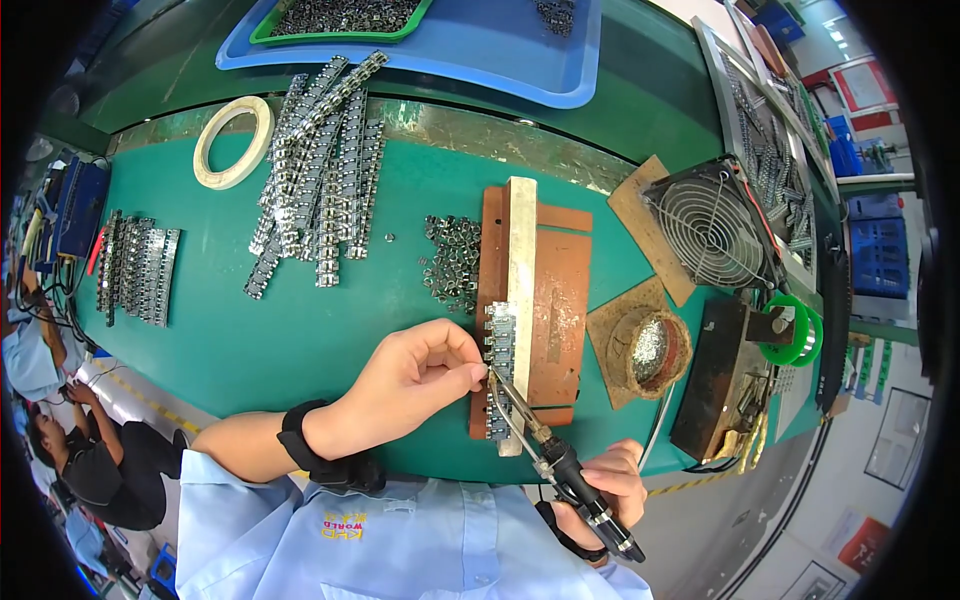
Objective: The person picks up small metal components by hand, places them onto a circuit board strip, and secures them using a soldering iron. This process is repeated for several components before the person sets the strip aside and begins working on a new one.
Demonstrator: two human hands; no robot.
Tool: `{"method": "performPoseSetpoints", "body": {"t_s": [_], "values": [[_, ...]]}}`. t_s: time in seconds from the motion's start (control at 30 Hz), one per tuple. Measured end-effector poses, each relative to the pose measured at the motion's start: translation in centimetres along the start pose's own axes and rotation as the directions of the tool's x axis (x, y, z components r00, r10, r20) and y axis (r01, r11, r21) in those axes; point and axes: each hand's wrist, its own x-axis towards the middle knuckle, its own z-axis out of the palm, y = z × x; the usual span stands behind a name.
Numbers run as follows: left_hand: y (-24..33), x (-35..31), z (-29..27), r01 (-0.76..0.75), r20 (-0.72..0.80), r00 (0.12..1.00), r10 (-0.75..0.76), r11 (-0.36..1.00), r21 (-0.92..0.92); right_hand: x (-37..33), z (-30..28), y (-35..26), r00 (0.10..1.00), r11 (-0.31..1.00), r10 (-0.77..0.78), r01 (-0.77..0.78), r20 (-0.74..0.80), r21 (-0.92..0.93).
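The green bench (260, 370) spreads under everything. Across its far side lies a blue tray (500, 62), with a green tray (340, 39) of small parts inside it. A heap of strips (320, 150) lies crisscrossed left of centre. The brown jig (558, 310) stands at centre, a pale bar (520, 240) running along it. On the right, a round fan (705, 225) tilts on a board, with a dark box (712, 380) nearer the person.

The left hand (415, 375) is at the jig's left edge, thumb and forefinger brought together in a pinch; whether that grip has a part in it is too small to tell. The right hand (612, 488) has its grip closed around the black handle of the iron (565, 470), whose tip points up-left, just beside the left fingertips.

A smaller strip pile (140, 270) lies at far left. The bowl (668, 365) sits on a board right of the jig, and the tape ring (265, 130) lies beside the heap. A green reel (808, 335) is by the box. The worked strip (500, 335) lies lengthwise on the jig, under the iron's tip. Smallest are the metal clips (452, 262), grouped against the jig's left side.
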Motion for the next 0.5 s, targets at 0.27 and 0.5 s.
{"method": "performPoseSetpoints", "body": {"t_s": [0.27, 0.5], "values": [[-0.02, -0.02, 0.04, -0.01, -0.003, 1.0, 0.01, 1.0, 0.004, -0.44, -0.07, -0.11, 0.998, 1.0, 0.002, -0.001, -0.067, 0.013], [0.01, 0.01, 0.1, -0.01, -0.009, 1.0, 0.01, 1.0, -0.007, -0.45, -0.04, -0.06, 0.999, 1.0, -0.011, 0.01, -0.033, -0.006]]}}
